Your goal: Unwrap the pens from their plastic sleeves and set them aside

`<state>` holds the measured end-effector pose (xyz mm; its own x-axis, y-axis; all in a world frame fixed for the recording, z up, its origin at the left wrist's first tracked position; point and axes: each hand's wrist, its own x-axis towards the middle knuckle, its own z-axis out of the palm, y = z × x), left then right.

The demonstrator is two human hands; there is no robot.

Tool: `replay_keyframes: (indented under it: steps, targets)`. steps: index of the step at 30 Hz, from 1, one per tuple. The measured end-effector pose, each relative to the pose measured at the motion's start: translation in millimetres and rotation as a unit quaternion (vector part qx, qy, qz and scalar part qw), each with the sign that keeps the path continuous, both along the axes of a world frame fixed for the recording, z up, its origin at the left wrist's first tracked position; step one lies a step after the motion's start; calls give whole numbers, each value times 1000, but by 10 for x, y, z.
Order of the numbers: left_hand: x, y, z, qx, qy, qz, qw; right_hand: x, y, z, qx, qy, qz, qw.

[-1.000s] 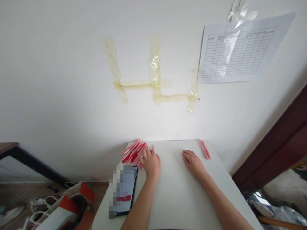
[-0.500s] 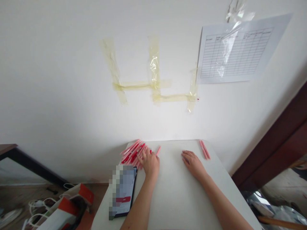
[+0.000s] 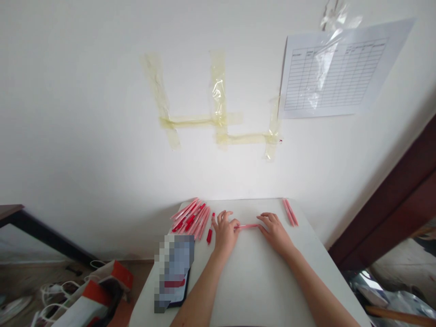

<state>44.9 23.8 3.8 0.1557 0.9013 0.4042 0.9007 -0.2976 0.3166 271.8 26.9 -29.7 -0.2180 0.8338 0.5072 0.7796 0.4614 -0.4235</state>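
Note:
A pink pen [image 3: 248,225] lies level between my two hands on the white table [image 3: 252,281]. My left hand [image 3: 225,231] pinches its left end. My right hand [image 3: 275,230] grips its right end with curled fingers. A pile of several pink and red pens [image 3: 190,218] lies to the left of my left hand, with one red pen [image 3: 210,229] lying apart beside it. Two pink pens [image 3: 290,212] rest at the table's far right corner, just beyond my right hand.
A phone [image 3: 173,272] lies at the table's left edge. The white wall behind carries strips of yellowed tape [image 3: 220,122] and a printed grid sheet [image 3: 335,72]. Bags and cables [image 3: 85,295] sit on the floor to the left; a dark wooden frame [image 3: 395,209] stands on the right.
My left hand left the pile and moved right with one pink pen, bringing it to my right hand, which now grips its other end. A red pen now lies apart from the pile.

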Motion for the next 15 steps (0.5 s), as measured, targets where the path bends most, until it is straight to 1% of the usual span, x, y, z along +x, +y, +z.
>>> replay_keyframes:
  steps: [4, 8, 11, 15]
  targets:
    - [19, -15, 22, -5, -11, -12, 1000, -29, -48, 62, 2, -14, 24, 1000]
    - [19, -14, 26, -1, -22, -21, 1000, -57, -69, 103, 0, -13, 30, 999]
    - [14, -6, -1, 1, -29, -25, 999, -56, -55, 93, -10, 1, 37, 999]
    - [10, -1, -32, -5, -37, -12, 999, -25, -22, 52, -17, 29, 36, 999]
